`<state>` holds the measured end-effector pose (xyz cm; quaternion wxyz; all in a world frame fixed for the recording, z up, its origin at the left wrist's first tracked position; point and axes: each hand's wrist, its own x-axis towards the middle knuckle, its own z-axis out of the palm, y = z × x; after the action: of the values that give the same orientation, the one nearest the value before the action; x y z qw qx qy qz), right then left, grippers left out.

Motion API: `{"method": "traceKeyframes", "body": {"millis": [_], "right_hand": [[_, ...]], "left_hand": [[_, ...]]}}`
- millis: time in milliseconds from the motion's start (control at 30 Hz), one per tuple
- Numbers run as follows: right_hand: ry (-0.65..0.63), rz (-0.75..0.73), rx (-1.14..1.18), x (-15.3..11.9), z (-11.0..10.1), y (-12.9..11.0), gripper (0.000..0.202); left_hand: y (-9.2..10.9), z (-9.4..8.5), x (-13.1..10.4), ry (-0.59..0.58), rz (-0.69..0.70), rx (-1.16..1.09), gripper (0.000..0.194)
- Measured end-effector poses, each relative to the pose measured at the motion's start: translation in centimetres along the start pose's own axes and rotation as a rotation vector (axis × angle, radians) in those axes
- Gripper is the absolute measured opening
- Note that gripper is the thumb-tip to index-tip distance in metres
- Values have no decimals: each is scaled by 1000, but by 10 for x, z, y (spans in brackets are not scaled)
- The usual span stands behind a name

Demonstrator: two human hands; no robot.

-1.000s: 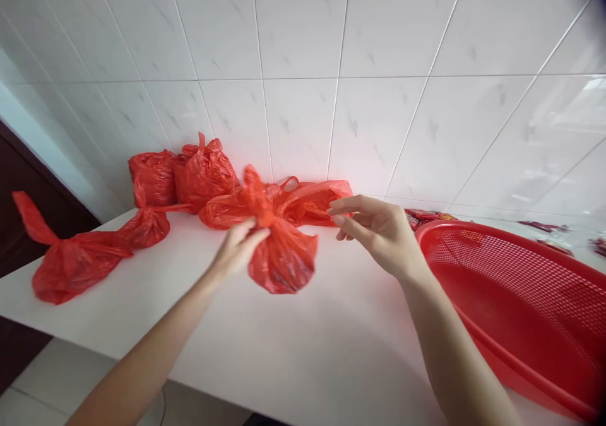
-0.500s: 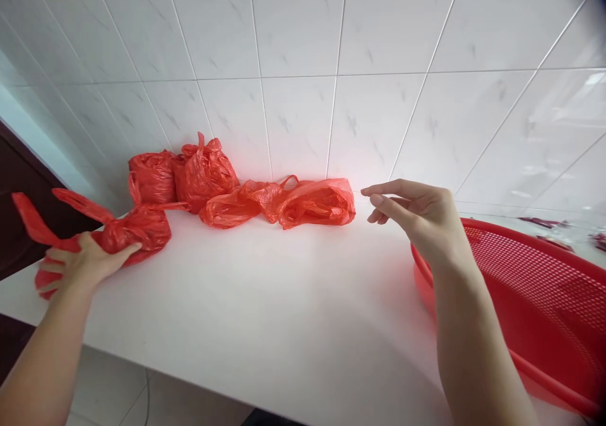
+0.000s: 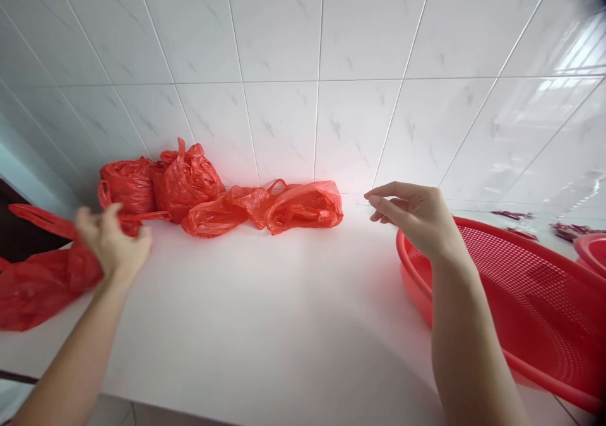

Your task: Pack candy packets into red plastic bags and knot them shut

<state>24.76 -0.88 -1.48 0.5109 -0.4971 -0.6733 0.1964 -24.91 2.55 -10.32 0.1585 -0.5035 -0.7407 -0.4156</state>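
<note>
My left hand, blurred by motion, has its fingers spread over a tied red plastic bag at the far left. I cannot tell whether it touches the bag, and nothing shows in its grip. My right hand hovers beside the basket's left end, thumb and forefinger tips close together with nothing between them. Two full red bags, one on the left and a knotted one, stand against the wall. A flatter, crumpled red bag lies to their right.
A large red mesh basket fills the right side of the white counter. Behind it lie small dark red pieces and a pinkish-red container. Tiled wall bounds the back; the counter's front edge shows at the bottom left.
My left hand has lifted off the left bag's body and moved right, its fingers spreading. The view has shifted right. My right hand keeps nearly the same pose.
</note>
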Motion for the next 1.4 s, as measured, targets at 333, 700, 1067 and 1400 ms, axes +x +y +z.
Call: {"method": "traceKeyframes", "body": {"millis": [333,700,1067,1400], "right_hand": [[-230,-1,-242,1,15,13,22],[-255,24,-269,4,16,20,23],[-352,68,-376,8,28,31,29],[-572,145,-464,9,47,40,31]], "left_hand": [[183,155,-51,-741,759,-378,29],[232,146,-41,-693,587,-711,32],[223,71,-25,-811,-246,-1418,40],[223,73,-31,-845,-433,-1484,40]]}}
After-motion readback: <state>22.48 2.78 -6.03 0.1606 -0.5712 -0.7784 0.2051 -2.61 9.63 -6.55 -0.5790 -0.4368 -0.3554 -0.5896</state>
